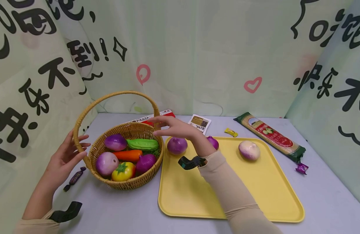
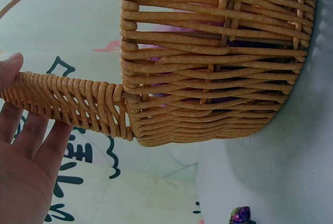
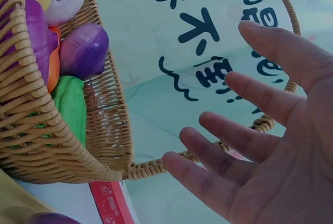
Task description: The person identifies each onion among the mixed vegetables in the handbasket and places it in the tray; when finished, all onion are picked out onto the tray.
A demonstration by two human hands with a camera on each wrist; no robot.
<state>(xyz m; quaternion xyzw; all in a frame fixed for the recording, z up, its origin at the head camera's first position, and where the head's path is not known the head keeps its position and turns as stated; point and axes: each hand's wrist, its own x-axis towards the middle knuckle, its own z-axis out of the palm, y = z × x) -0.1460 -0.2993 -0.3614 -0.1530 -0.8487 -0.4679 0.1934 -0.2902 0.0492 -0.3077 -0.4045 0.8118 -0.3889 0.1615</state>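
A wicker basket (image 1: 128, 185) stands at the left of the table, its tall handle (image 1: 121, 93) arched upright. In it lie a green ridged gourd (image 1: 143, 144), a carrot (image 1: 130, 155), a yellow-red tomato (image 1: 123, 171), a purple onion (image 1: 146, 163) and two purple-white turnip-like vegetables (image 1: 107, 163). My left hand (image 1: 62, 164) is at the handle's left side, its thumb and rather straight fingers on either side of it; firm contact cannot be made out. My right hand (image 3: 270, 130) hovers by the handle's right side, fingers extended and spread, holding nothing.
A yellow tray (image 1: 197, 201) at the right carries a purple onion (image 1: 177, 146), another purple vegetable (image 1: 213, 142) partly behind my wrist, and a pale turnip (image 1: 249, 150). A pasta packet (image 1: 269, 135), candies (image 1: 231, 132), a card (image 1: 199, 123) and a red-white box (image 1: 167, 113) lie around.
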